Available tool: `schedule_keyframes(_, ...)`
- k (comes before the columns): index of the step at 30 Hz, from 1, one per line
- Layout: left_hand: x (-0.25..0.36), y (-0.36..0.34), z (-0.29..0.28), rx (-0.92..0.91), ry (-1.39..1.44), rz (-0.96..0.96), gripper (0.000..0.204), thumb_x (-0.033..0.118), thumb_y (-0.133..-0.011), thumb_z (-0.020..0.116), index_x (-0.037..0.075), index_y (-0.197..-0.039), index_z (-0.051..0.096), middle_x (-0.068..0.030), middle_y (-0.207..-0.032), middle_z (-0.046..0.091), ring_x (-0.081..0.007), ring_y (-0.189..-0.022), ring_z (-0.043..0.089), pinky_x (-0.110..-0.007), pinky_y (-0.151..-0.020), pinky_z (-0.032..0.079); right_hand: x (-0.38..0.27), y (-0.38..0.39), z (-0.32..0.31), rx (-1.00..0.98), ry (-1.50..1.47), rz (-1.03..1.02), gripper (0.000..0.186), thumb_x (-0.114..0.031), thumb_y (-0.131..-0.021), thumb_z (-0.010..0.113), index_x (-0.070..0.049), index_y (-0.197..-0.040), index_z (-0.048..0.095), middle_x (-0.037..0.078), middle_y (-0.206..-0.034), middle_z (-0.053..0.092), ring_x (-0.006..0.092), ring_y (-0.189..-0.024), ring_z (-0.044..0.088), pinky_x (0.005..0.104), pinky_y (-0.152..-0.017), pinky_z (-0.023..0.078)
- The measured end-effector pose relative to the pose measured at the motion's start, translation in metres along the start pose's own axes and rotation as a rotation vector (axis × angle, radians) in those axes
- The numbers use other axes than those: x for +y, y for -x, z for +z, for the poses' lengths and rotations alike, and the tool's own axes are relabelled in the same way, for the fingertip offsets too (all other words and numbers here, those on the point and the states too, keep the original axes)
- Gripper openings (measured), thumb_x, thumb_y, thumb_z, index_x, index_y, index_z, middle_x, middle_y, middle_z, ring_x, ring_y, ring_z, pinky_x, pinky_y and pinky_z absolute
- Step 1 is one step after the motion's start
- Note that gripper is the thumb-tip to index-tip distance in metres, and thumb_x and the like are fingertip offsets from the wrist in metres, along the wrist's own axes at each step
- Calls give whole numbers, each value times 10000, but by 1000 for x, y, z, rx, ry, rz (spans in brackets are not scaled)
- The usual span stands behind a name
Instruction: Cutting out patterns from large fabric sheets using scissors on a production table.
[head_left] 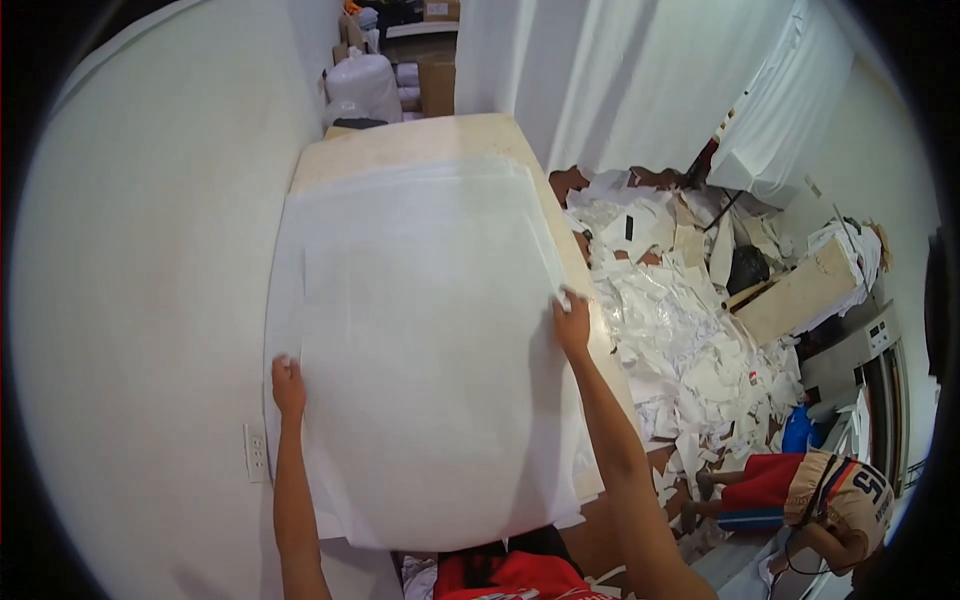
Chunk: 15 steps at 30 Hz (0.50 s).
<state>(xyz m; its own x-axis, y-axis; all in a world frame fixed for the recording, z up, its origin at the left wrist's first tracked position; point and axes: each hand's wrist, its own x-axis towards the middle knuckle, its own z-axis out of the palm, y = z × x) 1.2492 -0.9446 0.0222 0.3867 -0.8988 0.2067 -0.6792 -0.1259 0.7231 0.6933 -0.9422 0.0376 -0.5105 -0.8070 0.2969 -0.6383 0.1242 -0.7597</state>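
Observation:
A large white sheet point(430, 340) lies over a stack of similar sheets on a pale wooden table point(420, 135). My left hand point(288, 386) is closed at the left side of the sheets, its fingers curled on an edge. At the right side my right hand point(572, 322) pinches the edge of the top sheet between thumb and fingers. Both arms reach forward, and the sheet spans the space between my hands. Its near edge bulges toward me over the table's front. The sheets below are slightly out of line with it.
A white wall with an outlet point(256, 453) borders the table's left side. Heaps of torn white paper point(680, 330) cover the floor at right. Another person point(800, 490) is at the lower right beside a grey machine point(850, 350). White bags point(362, 88) and curtains point(600, 80) stand behind.

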Motion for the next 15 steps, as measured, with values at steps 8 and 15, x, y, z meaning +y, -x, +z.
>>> schedule_keyframes(8,65,140,-39,-283,-454,362,595,311,-835,640,148,-1368,433,-153,-1398,373,-339,-1318,318,-522,-1089,217,-97,173,-47,-309,332,-295,532,-223,-783,687,-148,-1284,523,188,-1389,384,379,-1308,336,490,-1082,263)
schedule_keyframes(15,53,164,-45,-417,-451,407,652,396,-829,628,162,-1397,411,-164,-1473,282,-353,-1377,216,-544,-1119,117,-95,250,-52,-462,412,-269,607,-349,-788,671,-127,-1319,480,199,-1403,363,398,-1323,303,512,-1094,222)
